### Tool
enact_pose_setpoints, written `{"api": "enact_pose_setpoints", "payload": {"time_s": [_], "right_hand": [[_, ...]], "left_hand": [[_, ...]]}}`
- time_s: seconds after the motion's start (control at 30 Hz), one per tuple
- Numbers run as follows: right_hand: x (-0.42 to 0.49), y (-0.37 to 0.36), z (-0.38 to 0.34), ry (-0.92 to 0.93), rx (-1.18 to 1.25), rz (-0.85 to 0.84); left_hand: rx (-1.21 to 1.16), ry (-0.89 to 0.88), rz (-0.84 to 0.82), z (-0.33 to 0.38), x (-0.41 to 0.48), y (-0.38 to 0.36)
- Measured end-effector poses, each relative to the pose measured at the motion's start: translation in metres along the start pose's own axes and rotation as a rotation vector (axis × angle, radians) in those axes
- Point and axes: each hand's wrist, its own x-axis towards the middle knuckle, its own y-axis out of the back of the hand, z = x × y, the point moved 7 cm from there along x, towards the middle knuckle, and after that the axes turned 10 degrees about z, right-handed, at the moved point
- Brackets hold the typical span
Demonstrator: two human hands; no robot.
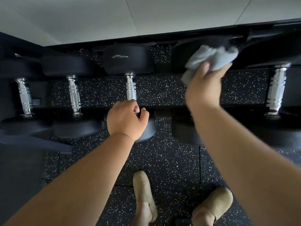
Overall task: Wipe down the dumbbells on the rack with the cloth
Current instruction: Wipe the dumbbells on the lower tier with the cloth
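Note:
Several black dumbbells with knurled chrome handles lie side by side on a low black rack (162,105). My right hand (205,85) grips a bunched grey cloth (211,57) and presses it on the far head of a large dumbbell (202,44), whose handle my forearm hides. My left hand (127,118) curls round the near end of the chrome handle of the middle dumbbell (125,57). Two more dumbbells (74,93) lie to the left, and another dumbbell (276,88) lies at the right.
Black rubber floor (171,160) with white speckles runs under and in front of the rack. My two feet in tan shoes (143,185) stand close to it. A pale wall (114,17) rises behind the rack.

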Motion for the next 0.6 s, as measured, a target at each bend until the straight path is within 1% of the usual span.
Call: {"api": "enact_pose_setpoints", "payload": {"time_s": [0.07, 0.1, 0.17, 0.27, 0.33, 0.43, 0.5, 0.6], "right_hand": [[-0.042, -0.012, 0.008, 0.045, -0.090, -0.202], [-0.063, -0.015, 0.014, 0.033, -0.109, -0.286], [-0.092, -0.015, 0.026, -0.011, -0.076, -0.375], [-0.109, -0.014, 0.046, -0.069, -0.091, -0.456], [-0.119, -0.015, 0.063, -0.127, -0.116, -0.521], [-0.140, -0.023, 0.080, -0.189, -0.157, -0.586], [-0.153, -0.034, 0.085, -0.160, -0.183, -0.579], [-0.159, -0.054, 0.078, -0.032, -0.245, -0.532]], "left_hand": [[0.001, 0.012, 0.004, 0.000, 0.000, 0.001], [-0.004, 0.020, -0.001, 0.000, 0.000, 0.000], [-0.014, 0.026, -0.022, -0.001, 0.000, -0.001], [-0.038, 0.004, -0.032, 0.002, 0.000, 0.003], [-0.085, -0.008, -0.009, 0.005, 0.001, 0.007], [-0.131, 0.014, -0.012, 0.002, 0.002, 0.011], [-0.170, 0.037, -0.038, 0.000, 0.002, 0.010], [-0.276, 0.061, -0.127, 0.000, 0.003, 0.009]]}}
